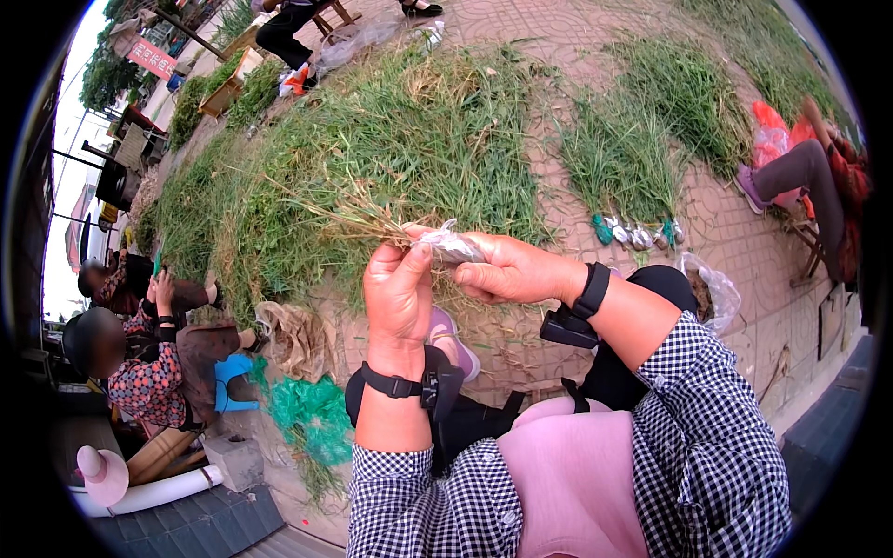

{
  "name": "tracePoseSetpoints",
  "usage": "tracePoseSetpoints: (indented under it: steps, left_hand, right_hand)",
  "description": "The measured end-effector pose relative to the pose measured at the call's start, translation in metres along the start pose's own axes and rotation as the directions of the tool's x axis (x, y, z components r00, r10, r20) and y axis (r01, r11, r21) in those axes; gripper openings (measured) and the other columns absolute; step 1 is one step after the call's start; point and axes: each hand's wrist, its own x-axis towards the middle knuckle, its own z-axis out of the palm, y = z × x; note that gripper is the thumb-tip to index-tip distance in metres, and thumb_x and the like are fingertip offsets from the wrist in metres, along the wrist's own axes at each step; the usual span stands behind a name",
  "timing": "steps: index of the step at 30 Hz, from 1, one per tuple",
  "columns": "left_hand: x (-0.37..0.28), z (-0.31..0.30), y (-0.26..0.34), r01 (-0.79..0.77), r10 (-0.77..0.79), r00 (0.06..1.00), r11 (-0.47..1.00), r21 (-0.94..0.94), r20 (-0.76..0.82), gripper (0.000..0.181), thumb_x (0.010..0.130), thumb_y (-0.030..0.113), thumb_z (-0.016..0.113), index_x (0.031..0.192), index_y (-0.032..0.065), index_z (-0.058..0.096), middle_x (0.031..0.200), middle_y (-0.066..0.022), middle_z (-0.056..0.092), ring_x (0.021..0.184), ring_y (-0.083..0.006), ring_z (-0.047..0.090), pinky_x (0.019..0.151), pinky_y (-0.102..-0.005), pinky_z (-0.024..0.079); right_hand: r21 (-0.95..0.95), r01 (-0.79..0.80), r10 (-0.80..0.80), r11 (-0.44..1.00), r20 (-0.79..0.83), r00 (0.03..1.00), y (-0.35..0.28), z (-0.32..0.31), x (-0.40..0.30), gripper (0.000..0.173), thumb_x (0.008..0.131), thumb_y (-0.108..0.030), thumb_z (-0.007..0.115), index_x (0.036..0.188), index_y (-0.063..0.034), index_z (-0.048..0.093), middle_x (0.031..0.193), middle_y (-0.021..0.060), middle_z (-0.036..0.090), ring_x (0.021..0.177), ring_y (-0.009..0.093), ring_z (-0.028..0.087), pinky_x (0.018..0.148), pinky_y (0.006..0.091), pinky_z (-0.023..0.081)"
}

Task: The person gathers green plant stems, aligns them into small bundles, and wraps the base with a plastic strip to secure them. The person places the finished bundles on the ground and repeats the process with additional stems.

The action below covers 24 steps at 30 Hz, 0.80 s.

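Observation:
A small bundle of grassy plants (356, 213), partly dry and yellowish, lies across my hands, its leafy ends pointing to the upper left. Clear plastic film (450, 244) wraps the bundle's lower end. My left hand (401, 279) pinches the stems where the wrap begins, thumb on the plastic. Around the wrapped end close the fingers of my right hand (499, 268). Beyond my hands spreads a large heap of green grassy plants (418, 139) on the paving. Several bundles with plastic-wrapped ends (631, 236), some green and some clear, lie in a row to the right.
Crumpled green plastic (310, 411), a tan sack (296, 342) and a blue stool (234, 383) are at the left. A clear plastic bag with brown matter (708, 293) stands by my right knee. Other people sit left, right and at the top. More plants (687, 97) lie upper right.

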Motion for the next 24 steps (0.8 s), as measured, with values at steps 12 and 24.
tracePoseSetpoints:
  steps: [12, 24]
  left_hand:
    - [0.0, -0.004, 0.001, 0.045, -0.045, 0.999, 0.998, -0.038, 0.006, 0.019, 0.092, 0.003, 0.061, 0.111, 0.0043, 0.062, 0.106, -0.0087, 0.067, 0.097, -0.0207, 0.064, 0.089, -0.0371, 0.051]
    - [-0.003, 0.008, -0.001, 0.026, -0.011, 0.998, 0.971, 0.236, -0.065, 0.016, 0.09, 0.0, 0.062, 0.106, -0.001, 0.065, 0.103, -0.0099, 0.069, 0.093, -0.0158, 0.063, 0.085, -0.0301, 0.049]
  right_hand:
    - [0.127, -0.142, 0.134, 0.982, 0.071, 0.988, 0.001, -0.008, -0.003, 0.047, 0.102, -0.047, 0.043, 0.123, -0.0056, 0.049, 0.08, 0.0013, 0.056, 0.064, 0.008, 0.053, 0.051, 0.0227, 0.042]
    - [0.158, -0.083, 0.092, 0.984, -0.05, 0.994, -0.007, -0.01, 0.001, 0.039, 0.099, -0.031, 0.055, 0.128, -0.004, 0.053, 0.091, 0.0006, 0.06, 0.074, 0.007, 0.058, 0.057, 0.0235, 0.052]
